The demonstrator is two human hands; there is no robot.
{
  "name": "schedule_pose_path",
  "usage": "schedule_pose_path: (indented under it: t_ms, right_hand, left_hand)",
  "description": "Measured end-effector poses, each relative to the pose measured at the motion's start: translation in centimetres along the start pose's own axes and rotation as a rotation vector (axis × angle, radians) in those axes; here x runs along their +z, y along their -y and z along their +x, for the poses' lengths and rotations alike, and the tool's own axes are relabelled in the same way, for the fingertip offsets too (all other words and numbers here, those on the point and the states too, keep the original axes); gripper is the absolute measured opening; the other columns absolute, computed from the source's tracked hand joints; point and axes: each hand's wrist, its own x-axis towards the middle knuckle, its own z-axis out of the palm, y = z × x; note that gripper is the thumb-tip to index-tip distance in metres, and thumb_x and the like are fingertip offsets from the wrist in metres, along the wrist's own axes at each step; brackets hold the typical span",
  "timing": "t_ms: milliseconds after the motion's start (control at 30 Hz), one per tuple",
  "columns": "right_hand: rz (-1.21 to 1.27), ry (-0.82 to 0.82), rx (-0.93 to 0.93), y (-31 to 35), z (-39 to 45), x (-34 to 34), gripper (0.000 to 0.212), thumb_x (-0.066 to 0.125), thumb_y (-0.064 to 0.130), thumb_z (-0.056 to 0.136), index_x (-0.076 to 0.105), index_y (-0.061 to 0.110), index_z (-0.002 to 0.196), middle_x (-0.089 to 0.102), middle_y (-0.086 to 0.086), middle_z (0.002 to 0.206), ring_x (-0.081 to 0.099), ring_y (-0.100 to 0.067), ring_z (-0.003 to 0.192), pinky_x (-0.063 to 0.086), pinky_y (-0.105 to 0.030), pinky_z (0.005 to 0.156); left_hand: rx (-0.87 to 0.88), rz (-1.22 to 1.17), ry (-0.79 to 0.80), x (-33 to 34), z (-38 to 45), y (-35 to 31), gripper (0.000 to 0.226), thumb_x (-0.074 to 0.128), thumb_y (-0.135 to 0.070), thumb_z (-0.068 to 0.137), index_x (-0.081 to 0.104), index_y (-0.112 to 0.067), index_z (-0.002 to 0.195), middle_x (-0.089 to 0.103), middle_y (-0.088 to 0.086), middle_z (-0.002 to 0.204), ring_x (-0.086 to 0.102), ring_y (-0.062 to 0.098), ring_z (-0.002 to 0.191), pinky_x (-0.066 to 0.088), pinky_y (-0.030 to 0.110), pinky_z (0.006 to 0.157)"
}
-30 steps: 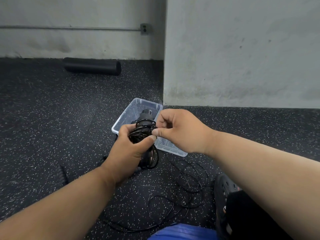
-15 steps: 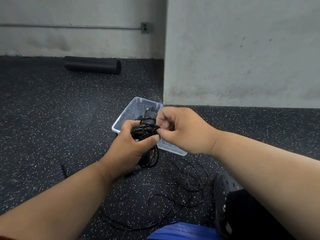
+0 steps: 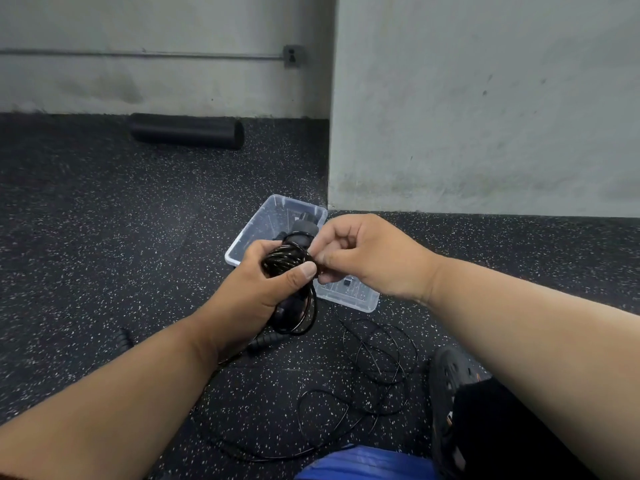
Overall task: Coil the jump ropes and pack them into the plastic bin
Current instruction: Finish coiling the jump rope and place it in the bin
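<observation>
Over on the far left, a black foam roller [image 3: 187,130] is lying against the base of the wall, well apart from everything else. Nearer, a ridged black handle [image 3: 123,337] is resting on the speckled rubber floor [image 3: 86,237], just beside the person's left forearm.

The left hand [image 3: 258,292] is gripping the coiled jump rope [image 3: 289,261], fingers curled round the bundle and the thumb pressing across its wound loops. The foam handles of that rope are sticking out above the fist, and a few loose loops are hanging down below it. The bundle is being held in the air, between the two hands, in front of the near left edge of the clear plastic bin [image 3: 258,216], which is sitting on the floor at the foot of the wall corner.

The right hand [image 3: 367,256] is touching the coil from the right, its fingertips pinching the cord at the edge of the wrapping, the other fingers curled in.

Down on the floor to the right, below the right wrist, a second thin rope [image 3: 377,358] is lying uncoiled in loose tangled loops, trailing near the person's dark shoe [image 3: 450,379].
</observation>
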Motion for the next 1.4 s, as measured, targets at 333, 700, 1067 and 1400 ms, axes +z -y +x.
schedule_pose_path:
  t_ms: [333, 700, 1067, 1400]
  right_hand:
    - [-0.27, -0.145, -0.063, 0.0, -0.1, 1.2, 0.014, 0.075, 0.009, 0.088, 0.068, 0.02, 0.094, 0.069, 0.001, 0.069, 0.057, -0.006, 0.06, 0.051, -0.026, 0.064]
    - [-0.476, -0.284, -0.115, -0.3, -0.8, 3.4, 0.01, 0.066, 0.015, 0.084, 0.065, 0.025, 0.084, 0.068, 0.007, 0.071, 0.061, -0.008, 0.067, 0.051, -0.025, 0.063]
    - [-0.47, -0.315, -0.127, 0.0, -0.7, 2.5, 0.01, 0.065, 0.014, 0.087, 0.059, 0.022, 0.087, 0.065, 0.003, 0.069, 0.054, -0.007, 0.061, 0.044, -0.025, 0.058]
    - [-0.33, -0.532, -0.116, 0.8, -0.6, 2.5, 0.01, 0.067, 0.014, 0.084, 0.062, 0.023, 0.082, 0.068, 0.002, 0.07, 0.064, -0.016, 0.063, 0.055, -0.034, 0.061]
  left_hand:
    - [-0.125, -0.274, 0.04, 0.9, 0.0, 0.7, 0.066, 0.082, -0.049, 0.084, 0.05, -0.021, 0.135, 0.072, 0.012, 0.111, 0.069, 0.027, 0.086, 0.058, 0.041, 0.07]
    - [-0.101, -0.428, -0.116, 2.4, 0.7, 1.7, 0.037, 0.058, -0.029, 0.098, 0.052, -0.025, 0.134, 0.067, 0.014, 0.107, 0.062, 0.028, 0.081, 0.054, 0.038, 0.06]
    - [-0.156, -0.255, 0.087, 0.7, 0.4, 1.6, 0.075, 0.081, -0.009, 0.067, 0.057, -0.037, 0.133, 0.074, 0.012, 0.114, 0.069, 0.025, 0.093, 0.054, 0.044, 0.08]
    - [-0.221, -0.531, 0.239, 0.3, 0.4, 1.5, 0.057, 0.073, -0.017, 0.08, 0.059, -0.014, 0.135, 0.068, 0.011, 0.111, 0.069, 0.021, 0.088, 0.058, 0.033, 0.069]
